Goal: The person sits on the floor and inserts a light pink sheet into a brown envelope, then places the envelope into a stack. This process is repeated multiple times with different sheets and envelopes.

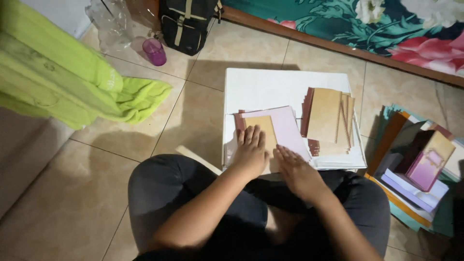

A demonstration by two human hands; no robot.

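A person sits cross-legged on a tan tiled floor (72, 193) with a flat white board (270, 87) lying in front of the knees.

On the near left part of the board lies a pale pink sheet of paper (287, 128). A small tan card (263, 130) lies on top of it. The left hand (250, 154) lies flat, palm down, with its fingers stretched out. The fingertips press on the near end of the tan card. The hand grips nothing. The right hand (297, 171) is just to the right of it, also flat and open, with its fingers on the near edge of the pink sheet. It grips nothing too. The two hands are close together but do not touch. The card is just past the left hand, on the far side, and to the far left of the right hand.

To the right on the board sits a stack of tan and dark red cards (326, 118). It is apart from both hands.

On the floor at the far right lies a pile of coloured boxes and papers (418, 164). At the far left hangs a bright green towel (72, 82). Far away, near the wall, stand a small purple cup (154, 50) and a black bag (186, 21).
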